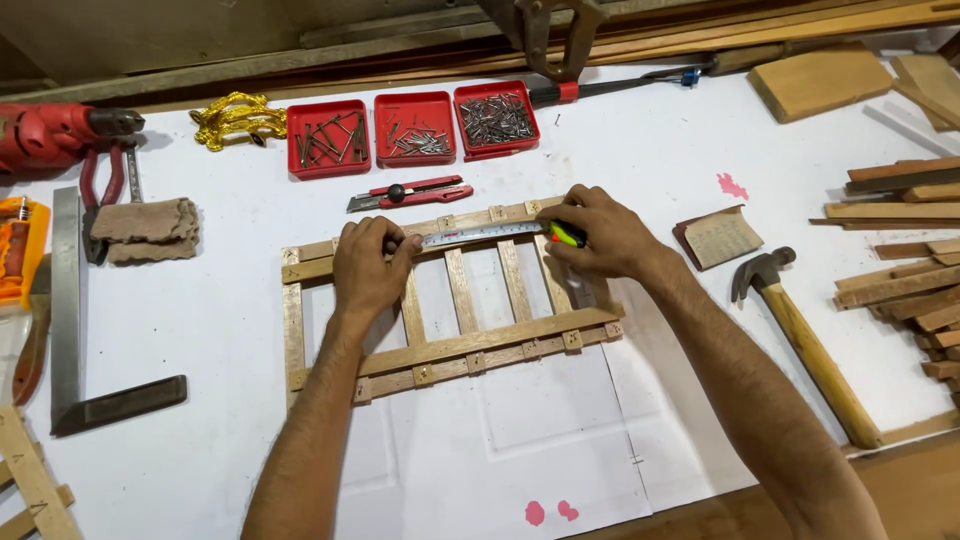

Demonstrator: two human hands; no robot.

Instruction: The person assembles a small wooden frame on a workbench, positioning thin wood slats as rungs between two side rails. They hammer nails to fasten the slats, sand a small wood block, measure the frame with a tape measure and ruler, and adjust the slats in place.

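A small wooden slatted frame [470,345] lies flat on the white table [220,330]. Along its upper rail lies a steel ruler [480,235]. My left hand [370,265] presses down on the ruler's left end and the frame. My right hand [600,238] rests on the frame's upper right corner and grips a green and yellow marker [567,236] with its tip at the ruler's right end.
Three red trays of nails [413,128] and a red utility knife [410,193] lie behind the frame. A hammer [800,340], a sandpaper block [718,237] and stacked wood strips [915,285] are at right. A try square [70,320], folded cloth [148,228], pliers and a red drill [50,135] are at left.
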